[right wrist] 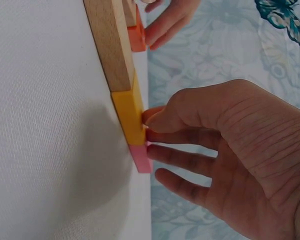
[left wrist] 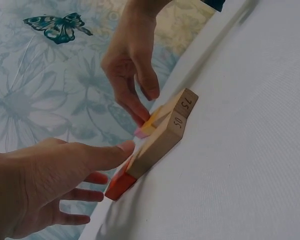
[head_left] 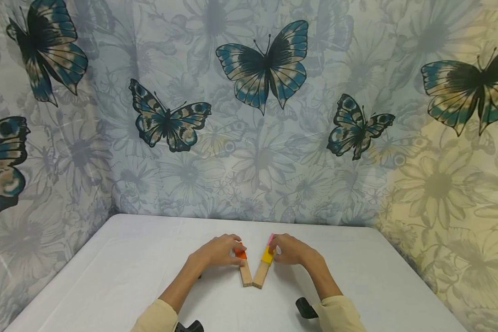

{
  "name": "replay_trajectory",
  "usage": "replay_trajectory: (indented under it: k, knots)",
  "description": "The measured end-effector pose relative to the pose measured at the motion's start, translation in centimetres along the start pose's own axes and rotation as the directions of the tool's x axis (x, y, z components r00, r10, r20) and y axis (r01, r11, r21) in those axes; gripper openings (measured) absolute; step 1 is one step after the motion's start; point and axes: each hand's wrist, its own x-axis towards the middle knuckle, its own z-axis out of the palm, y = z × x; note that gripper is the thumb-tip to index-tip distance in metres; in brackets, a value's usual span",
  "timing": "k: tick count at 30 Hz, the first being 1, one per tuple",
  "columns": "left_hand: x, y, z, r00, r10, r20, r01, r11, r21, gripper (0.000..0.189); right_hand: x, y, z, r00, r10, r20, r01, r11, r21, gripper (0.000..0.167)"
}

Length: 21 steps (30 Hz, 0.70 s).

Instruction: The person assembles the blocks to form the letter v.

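Two rows of blocks form a V, their plain wooden ends meeting at the near side. The left row is a wooden block [head_left: 246, 275] with an orange block [head_left: 241, 254] behind it. My left hand [head_left: 222, 250] has its fingers spread beside the orange block, thumb near the wooden one. In the right row, a wooden block [head_left: 260, 275] is followed by a yellow block [right wrist: 129, 117] and a pink block [right wrist: 141, 159]. My right hand [right wrist: 230, 145] touches the yellow block's side with its fingertips, other fingers extended beside the pink one. Dark digits mark the wooden ends [left wrist: 178, 123].
A white-covered table [head_left: 108, 267] lies under the blocks. Butterfly-patterned fabric [head_left: 265, 161] hangs behind and along both sides. Black straps or mounts [head_left: 306, 308] show near the wrists, by the light sleeves [head_left: 341, 314].
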Motion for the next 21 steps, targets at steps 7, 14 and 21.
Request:
replay_trajectory:
  k: [7, 14, 21]
  knots:
    - [0.13, 0.29, 0.27, 1.0, -0.02, 0.011, 0.019, 0.999, 0.045, 0.057, -0.07, -0.14, -0.24, 1.0, -0.004, 0.001, 0.004, 1.0, -0.002, 0.014]
    - [0.31, 0.32, 0.25, 1.0, -0.018, 0.004, 0.017, 0.997, 0.076, 0.058, -0.14, -0.12, -0.37, 1.0, -0.017, 0.002, 0.017, 1.0, -0.003, 0.015]
    - [0.28, 0.28, 0.65, 1.0, -0.015, -0.006, 0.016, 0.996, 0.09, 0.057, -0.08, -0.06, -0.1, 1.0, -0.009, 0.006, 0.009, 1.0, 0.002, 0.015]
